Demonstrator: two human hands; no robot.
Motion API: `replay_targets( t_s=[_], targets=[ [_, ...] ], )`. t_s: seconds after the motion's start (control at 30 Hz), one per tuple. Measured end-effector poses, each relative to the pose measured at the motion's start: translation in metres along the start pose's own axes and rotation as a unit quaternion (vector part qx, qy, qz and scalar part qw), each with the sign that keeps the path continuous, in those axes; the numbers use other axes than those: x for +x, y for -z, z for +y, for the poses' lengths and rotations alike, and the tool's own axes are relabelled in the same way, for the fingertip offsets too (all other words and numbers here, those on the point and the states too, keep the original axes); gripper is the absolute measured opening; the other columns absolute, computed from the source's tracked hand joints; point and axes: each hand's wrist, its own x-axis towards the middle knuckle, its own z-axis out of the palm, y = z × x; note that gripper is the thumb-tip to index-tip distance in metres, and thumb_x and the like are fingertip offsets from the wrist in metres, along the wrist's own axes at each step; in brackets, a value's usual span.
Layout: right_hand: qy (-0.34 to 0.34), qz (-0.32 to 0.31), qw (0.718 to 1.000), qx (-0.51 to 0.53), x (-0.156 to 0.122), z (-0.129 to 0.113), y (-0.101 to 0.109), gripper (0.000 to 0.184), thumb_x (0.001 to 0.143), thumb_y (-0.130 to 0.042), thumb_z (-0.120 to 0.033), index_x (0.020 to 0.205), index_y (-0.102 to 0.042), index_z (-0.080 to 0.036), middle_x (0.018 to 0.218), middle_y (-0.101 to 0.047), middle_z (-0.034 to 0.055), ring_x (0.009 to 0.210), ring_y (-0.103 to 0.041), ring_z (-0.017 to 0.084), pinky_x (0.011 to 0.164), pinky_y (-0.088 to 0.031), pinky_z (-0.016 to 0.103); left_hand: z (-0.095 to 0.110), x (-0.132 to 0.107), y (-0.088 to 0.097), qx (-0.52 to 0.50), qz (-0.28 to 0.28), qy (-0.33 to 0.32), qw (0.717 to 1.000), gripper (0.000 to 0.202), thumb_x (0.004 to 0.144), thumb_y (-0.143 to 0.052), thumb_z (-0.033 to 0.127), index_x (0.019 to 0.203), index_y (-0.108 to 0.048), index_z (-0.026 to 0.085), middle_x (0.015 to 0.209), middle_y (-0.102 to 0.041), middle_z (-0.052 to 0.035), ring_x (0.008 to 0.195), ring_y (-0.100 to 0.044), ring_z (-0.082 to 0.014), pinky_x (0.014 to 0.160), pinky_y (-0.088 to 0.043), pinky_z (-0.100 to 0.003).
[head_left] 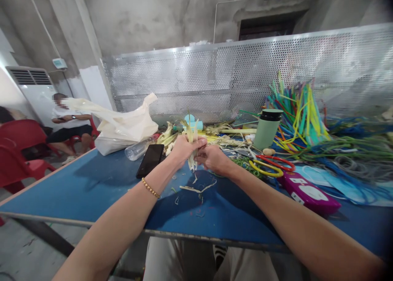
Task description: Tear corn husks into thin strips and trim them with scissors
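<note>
Both my hands meet above the blue table [92,186], gripping a bunch of pale dried leaf strips [192,135]. My left hand [184,148] is closed round the bunch, with a bead bracelet on its wrist. My right hand [212,158] is closed on the strips' lower ends. Loose strip scraps [196,189] lie on the table below the hands. More pale husks and strips [215,137] are piled just behind them.
A black phone [150,160] and a clear bottle [138,149] lie left of my hands, beside a white bag [123,127]. Scissors [270,165], a green tumbler [267,129], a purple case [310,193] and coloured cords [301,113] fill the right. A seated person [69,123] is far left.
</note>
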Motion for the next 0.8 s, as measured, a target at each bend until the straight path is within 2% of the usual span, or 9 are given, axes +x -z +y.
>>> replay_targets(
  t_s=[0.2, 0.37, 0.63, 0.8],
  targets=[
    [0.025, 0.028, 0.999, -0.032, 0.0008, 0.0001, -0.0015, 0.023, 0.079, -0.059, -0.014, 0.056, -0.057, -0.015, 0.047, -0.052, -0.0025, 0.046, -0.046, 0.008, 0.052, -0.034, 0.023, 0.0018, -0.0019, -0.0022, -0.012, -0.002, 0.023, 1.0, 0.012, 0.063, -0.077, 0.015, 0.072, -0.07, 0.009, 0.063, -0.065, -0.0039, 0.055, -0.057, -0.0107, 0.053, -0.046, -0.024],
    [0.02, 0.039, 0.998, -0.041, 0.0018, -0.0026, 0.0015, 0.024, 0.08, -0.061, -0.016, 0.056, -0.06, -0.015, 0.047, -0.052, -0.0022, 0.048, -0.047, 0.009, 0.054, -0.035, 0.024, 0.0011, -0.0005, -0.0008, -0.004, 0.003, 0.01, 1.0, 0.013, 0.063, -0.077, 0.016, 0.073, -0.071, 0.01, 0.065, -0.066, -0.0038, 0.056, -0.057, -0.0105, 0.055, -0.046, -0.024],
    [0.021, 0.017, 0.998, -0.063, 0.0015, -0.0025, -0.0013, 0.025, 0.08, -0.064, -0.019, 0.056, -0.057, -0.015, 0.047, -0.053, -0.0023, 0.048, -0.048, 0.009, 0.054, -0.034, 0.023, 0.0005, -0.0008, -0.0004, 0.03, -0.003, -0.011, 0.999, 0.013, 0.065, -0.075, 0.02, 0.073, -0.071, 0.009, 0.067, -0.067, -0.0047, 0.06, -0.056, -0.0109, 0.059, -0.045, -0.025],
    [0.018, 0.016, 0.999, -0.049, -0.0002, -0.0062, -0.0012, 0.023, 0.08, -0.063, -0.022, 0.059, -0.058, -0.015, 0.046, -0.055, -0.0024, 0.044, -0.05, 0.009, 0.055, -0.037, 0.023, -0.0002, -0.0004, 0.001, 0.042, -0.022, -0.022, 0.999, 0.014, 0.073, -0.068, 0.023, 0.069, -0.07, 0.01, 0.068, -0.067, -0.0053, 0.063, -0.057, -0.0112, 0.061, -0.045, -0.024]
  ],
)
